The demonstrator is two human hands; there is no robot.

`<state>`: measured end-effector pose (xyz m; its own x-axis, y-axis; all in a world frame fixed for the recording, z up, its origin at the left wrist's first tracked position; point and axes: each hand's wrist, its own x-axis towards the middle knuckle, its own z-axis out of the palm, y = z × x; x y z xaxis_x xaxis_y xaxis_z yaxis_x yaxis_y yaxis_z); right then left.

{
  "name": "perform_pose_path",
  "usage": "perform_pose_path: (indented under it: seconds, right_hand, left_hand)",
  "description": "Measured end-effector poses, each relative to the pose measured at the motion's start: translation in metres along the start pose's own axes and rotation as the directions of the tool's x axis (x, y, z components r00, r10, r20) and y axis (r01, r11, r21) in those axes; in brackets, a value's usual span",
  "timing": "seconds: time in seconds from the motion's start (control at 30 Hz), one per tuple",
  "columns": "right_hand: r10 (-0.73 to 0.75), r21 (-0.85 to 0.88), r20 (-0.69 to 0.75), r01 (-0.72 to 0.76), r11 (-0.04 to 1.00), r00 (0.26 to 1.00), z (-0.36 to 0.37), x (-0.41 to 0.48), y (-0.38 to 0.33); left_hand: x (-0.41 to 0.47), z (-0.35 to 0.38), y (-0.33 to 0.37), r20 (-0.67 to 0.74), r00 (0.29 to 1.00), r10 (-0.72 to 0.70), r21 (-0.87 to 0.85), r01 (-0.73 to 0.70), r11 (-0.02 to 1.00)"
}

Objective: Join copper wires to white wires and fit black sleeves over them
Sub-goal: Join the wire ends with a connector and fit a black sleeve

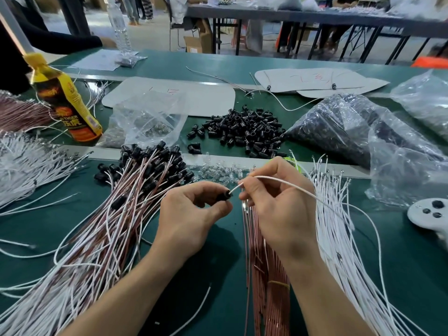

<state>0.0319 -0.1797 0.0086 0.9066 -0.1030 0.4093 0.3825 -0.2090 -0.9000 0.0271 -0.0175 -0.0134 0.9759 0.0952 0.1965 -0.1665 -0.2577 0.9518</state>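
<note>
White wire [235, 188], thin, light and floppy, is pinched near its tip by my right grip [281, 207] above the worktop [412, 275]. Its end meets the small black sleeve [221, 196] pinched in my left grip [191, 214]. I'd hold close to the tip so it doesn't buckle.

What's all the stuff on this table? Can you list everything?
held sleeve: one, black, in left hand
held wire: one, white, in right hand
loose sleeves: many, black, heap beyond the hands
finished wires: many, white and copper with black sleeves, left of hands
copper wires: bundle, copper, under right hand
white wires: many, white, right of hands
bottle: one, yellow and black, far left
clear bag: one, see-through, beside bottle
table: one, green, under everything
left hand: one, pinching held sleeve
right hand: one, pinching held wire
</note>
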Motion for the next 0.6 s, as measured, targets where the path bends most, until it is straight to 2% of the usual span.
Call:
perform_pose_path:
  seconds: [0.07, 0.23, 0.5, 0.6]
  right_hand:
    - [0.048, 0.014, -0.005, -0.048, 0.999, 0.999, -0.0005, -0.0002, -0.0003]
    - [0.127, -0.147, 0.035, -0.121, 0.982, 0.991, 0.0002, -0.0021, -0.0032]
    - [0.075, -0.302, 0.063, -0.052, 0.952, 0.995, 0.0023, -0.0038, -0.0053]
    - [0.098, -0.329, 0.057, -0.074, 0.941, 0.994, 0.0049, -0.0058, -0.0038]
  left_hand:
    - [-0.0007, 0.0, 0.0009, -0.013, 1.0, 0.02, 0.057, -0.019, 0.998]
    - [-0.0023, -0.0011, 0.0046, -0.044, 0.998, 0.037, 0.119, -0.032, 0.992]
    - [-0.0064, -0.0025, 0.0035, -0.077, 0.984, 0.158, 0.224, -0.137, 0.965]
    - [-0.0063, -0.0038, 0.0016, -0.089, 0.974, 0.206, 0.257, -0.178, 0.95]
